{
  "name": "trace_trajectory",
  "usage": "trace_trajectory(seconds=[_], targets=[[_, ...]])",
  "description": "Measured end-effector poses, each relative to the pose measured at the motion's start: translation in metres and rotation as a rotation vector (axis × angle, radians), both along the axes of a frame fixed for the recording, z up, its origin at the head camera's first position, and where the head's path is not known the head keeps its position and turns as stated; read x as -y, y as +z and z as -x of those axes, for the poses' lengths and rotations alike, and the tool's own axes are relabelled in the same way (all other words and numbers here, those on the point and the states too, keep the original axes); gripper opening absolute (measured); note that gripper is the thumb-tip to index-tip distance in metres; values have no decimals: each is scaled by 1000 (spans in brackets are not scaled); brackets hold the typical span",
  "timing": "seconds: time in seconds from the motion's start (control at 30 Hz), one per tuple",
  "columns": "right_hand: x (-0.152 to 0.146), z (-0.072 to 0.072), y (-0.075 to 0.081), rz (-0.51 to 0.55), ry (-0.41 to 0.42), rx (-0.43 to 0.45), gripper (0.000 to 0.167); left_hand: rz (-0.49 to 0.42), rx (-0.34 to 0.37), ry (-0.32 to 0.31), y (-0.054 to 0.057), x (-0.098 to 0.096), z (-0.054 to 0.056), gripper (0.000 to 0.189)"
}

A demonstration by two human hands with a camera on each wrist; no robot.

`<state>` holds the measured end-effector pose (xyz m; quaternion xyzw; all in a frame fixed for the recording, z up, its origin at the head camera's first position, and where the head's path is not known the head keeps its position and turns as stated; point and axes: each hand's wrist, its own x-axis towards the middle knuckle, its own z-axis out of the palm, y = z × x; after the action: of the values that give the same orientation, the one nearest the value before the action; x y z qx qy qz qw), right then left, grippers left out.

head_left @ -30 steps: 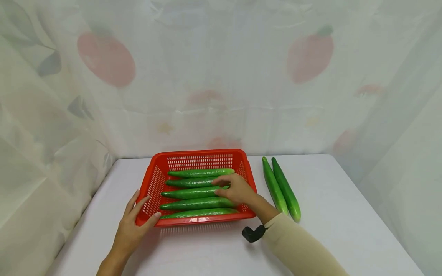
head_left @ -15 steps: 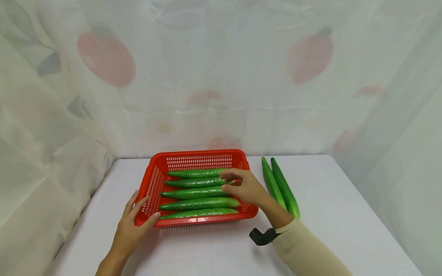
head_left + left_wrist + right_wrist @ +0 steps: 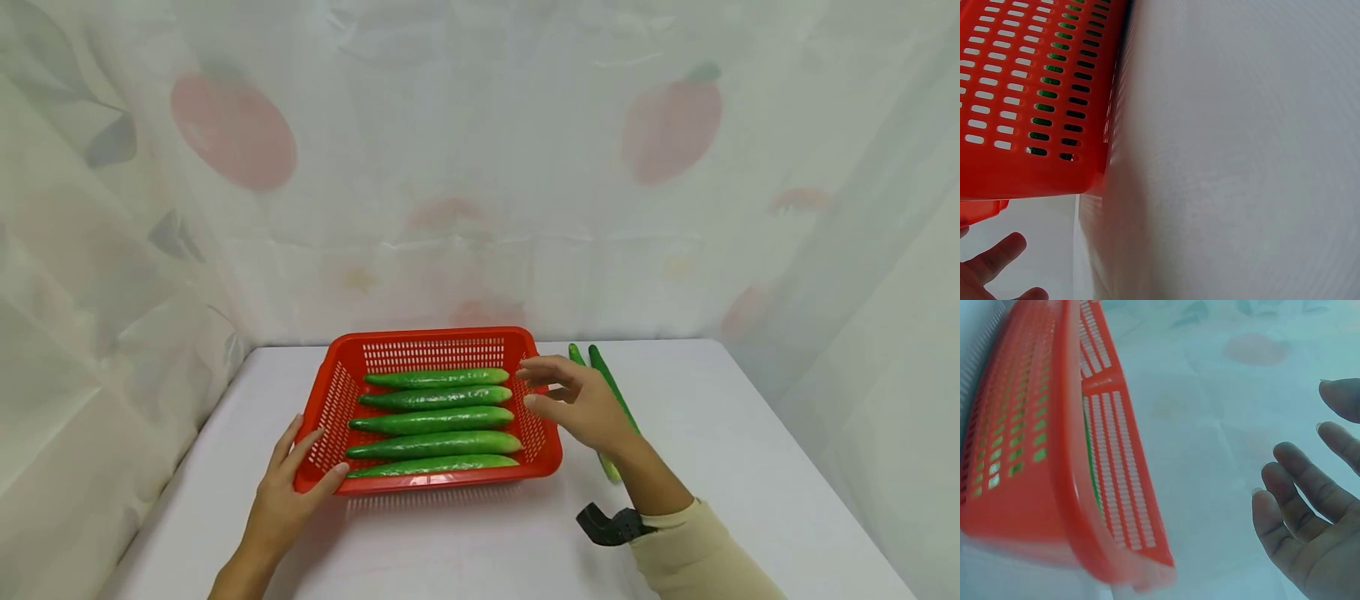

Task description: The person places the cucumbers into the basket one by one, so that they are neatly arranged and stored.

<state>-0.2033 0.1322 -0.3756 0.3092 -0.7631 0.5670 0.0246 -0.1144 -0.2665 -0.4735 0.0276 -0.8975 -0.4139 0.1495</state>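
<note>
A red plastic basket (image 3: 427, 481) with slotted walls stands on the white table. Several green cucumbers (image 3: 431, 421) lie side by side in it, lengthwise from left to right. At the basket's front left corner, my left hand (image 3: 281, 500) rests with spread, relaxed fingers against the rim. My right hand (image 3: 592, 408) hovers over the right rim, holding nothing, its fingers loosely bent and apart; the right wrist view shows it beside the basket wall (image 3: 1013, 512). Two more cucumbers lie to the right of the basket, one (image 3: 611, 468) paler than the other (image 3: 606, 375), both partly hidden by my right hand and forearm.
A pale fruit-print curtain (image 3: 465, 167) hangs behind the table and along both sides. The white tabletop (image 3: 750, 467) extends right of the cucumbers. A black strap piece (image 3: 615, 527) juts from my right wrist.
My right hand has moved right, from over the cucumbers in the basket to its right rim, uncovering their right ends. The left hand and the basket stay nearly in place.
</note>
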Motion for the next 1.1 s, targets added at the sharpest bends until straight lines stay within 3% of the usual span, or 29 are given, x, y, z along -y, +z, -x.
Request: trace_trajectory(seconds=[0.27, 0.43, 0.6, 0.87, 1.1], targets=[[-37, -13, 3, 51, -108, -33, 40, 7, 1, 5, 1, 0, 0, 66], [-56, -17, 1, 67, -171, -93, 42, 3, -3, 5, 1, 0, -1, 66], [-72, -19, -5, 83, -233, -97, 44, 2, 4, 7, 1, -1, -1, 66], [-91, -21, -21, 86, -397, -63, 46, 0, 6, 2, 0, 0, 0, 66], [-103, -19, -45, 79, -485, -16, 45, 3, 8, 6, 1, -1, -1, 65]])
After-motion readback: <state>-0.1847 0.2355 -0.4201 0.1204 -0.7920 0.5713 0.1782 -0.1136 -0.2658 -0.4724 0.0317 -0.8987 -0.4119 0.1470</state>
